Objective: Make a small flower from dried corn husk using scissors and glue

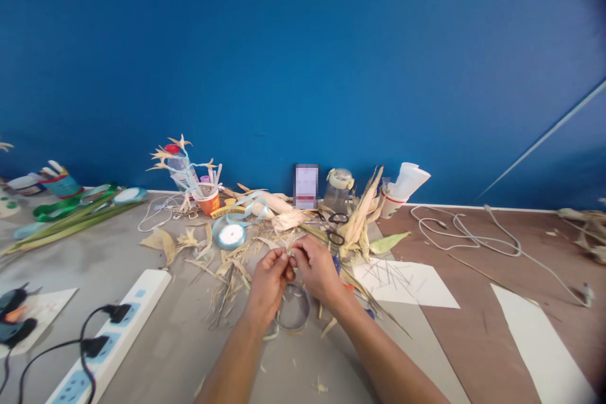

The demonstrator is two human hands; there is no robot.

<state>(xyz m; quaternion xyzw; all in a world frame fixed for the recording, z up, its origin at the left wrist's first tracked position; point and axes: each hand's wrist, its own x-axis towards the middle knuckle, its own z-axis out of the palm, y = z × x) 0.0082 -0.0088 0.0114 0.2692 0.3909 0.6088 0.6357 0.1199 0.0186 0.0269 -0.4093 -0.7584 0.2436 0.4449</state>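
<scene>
My left hand [271,279] and my right hand [316,267] meet fingertip to fingertip above the middle of the table. Both are closed, pinching a small pale strip that looks like dried corn husk [290,251]; the fingers cover most of it. Just below them lies a grey ring-shaped roll [294,308]. Husk scraps [227,287] are scattered left of my left hand. Beyond them sits a light-blue ribbon spool [231,235]. Scissors with black handles [336,237] lie past my right hand, beside a bunch of dried husks [362,221].
A white power strip [124,322] with black plugs runs along the near left. Cups [208,203], a clear jar [338,189] and a blurred-out upright screen [305,186] stand by the blue wall. White paper [426,287] with thin wires and a white cable [478,240] lie right.
</scene>
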